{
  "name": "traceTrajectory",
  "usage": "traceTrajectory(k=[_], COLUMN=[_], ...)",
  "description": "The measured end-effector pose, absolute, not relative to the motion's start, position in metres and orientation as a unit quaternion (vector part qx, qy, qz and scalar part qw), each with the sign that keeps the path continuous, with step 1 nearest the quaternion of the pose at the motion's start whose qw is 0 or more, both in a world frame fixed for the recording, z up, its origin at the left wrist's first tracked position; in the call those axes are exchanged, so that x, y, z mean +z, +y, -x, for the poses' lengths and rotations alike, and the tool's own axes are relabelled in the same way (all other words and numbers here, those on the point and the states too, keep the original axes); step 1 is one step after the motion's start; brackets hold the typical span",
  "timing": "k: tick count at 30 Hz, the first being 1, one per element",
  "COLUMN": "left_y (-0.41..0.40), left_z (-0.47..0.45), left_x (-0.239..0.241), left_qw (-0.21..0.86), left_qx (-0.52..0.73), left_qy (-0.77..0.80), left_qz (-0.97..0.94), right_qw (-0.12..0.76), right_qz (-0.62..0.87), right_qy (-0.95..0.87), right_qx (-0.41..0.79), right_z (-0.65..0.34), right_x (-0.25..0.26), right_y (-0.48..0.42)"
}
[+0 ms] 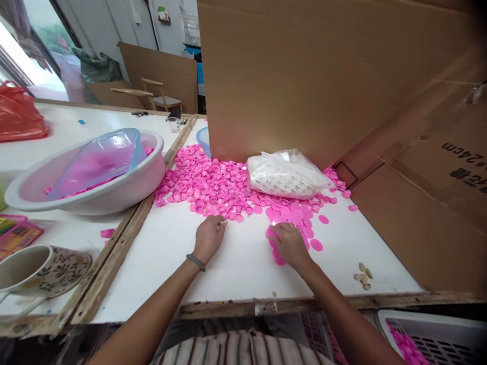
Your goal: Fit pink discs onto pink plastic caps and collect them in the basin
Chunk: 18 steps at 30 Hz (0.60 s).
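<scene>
My left hand (208, 237), a braided band at its wrist, is at the front edge of a heap of small pink caps (213, 185). Its fingers are curled and pressed towards the thumb; whatever lies between them is hidden. To the right, my right hand (291, 244) bends over a spread of flat pink discs (294, 214), its fingertips closed on a disc at the left side of the spread. Behind the discs, on the caps, rests a clear plastic bag (283, 175) with white contents and printed marks.
A large cardboard box (281, 81) walls the back and right. Left of a wooden strip (125, 243) stand a white basin (110, 200) and a patterned mug (49, 271). Peanuts (364, 276) lie front right. A crate (437, 329) of pink pieces sits below the table edge.
</scene>
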State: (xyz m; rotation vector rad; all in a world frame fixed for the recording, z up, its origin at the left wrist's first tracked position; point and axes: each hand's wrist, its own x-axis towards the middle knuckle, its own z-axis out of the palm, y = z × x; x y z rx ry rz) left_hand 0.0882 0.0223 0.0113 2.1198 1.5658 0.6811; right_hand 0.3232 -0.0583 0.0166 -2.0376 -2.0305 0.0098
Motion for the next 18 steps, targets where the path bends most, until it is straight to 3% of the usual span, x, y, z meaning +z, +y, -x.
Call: traceTrajectory(k=[4,8,14,18], left_y=[0.037,0.052,0.032,0.005], left_z=[-0.127,-0.146,-0.116,-0.088], left_x=[0.013,0.004,0.004,0.010], left_qw=[0.115,0.098,0.148,0.233], left_qx=[0.178,0.135,0.181,0.200], left_qy=[0.451,0.400,0.404,0.438], left_qz=[-0.867,-0.901,-0.885,-0.845], right_qw=[0.136,0.170,0.306,0.247], right_qz=[0.671,0.662,0.662,0.666], right_qy=[-0.729,-0.729,-0.666,-0.696], right_qx=[0.001,0.039,0.155,0.105], right_z=[-0.310,-0.298,-0.308,-0.307], right_x=[0.000,-0.008,0.002,0.012], right_y=[-0.061,-0.060,-0.071,-0.073])
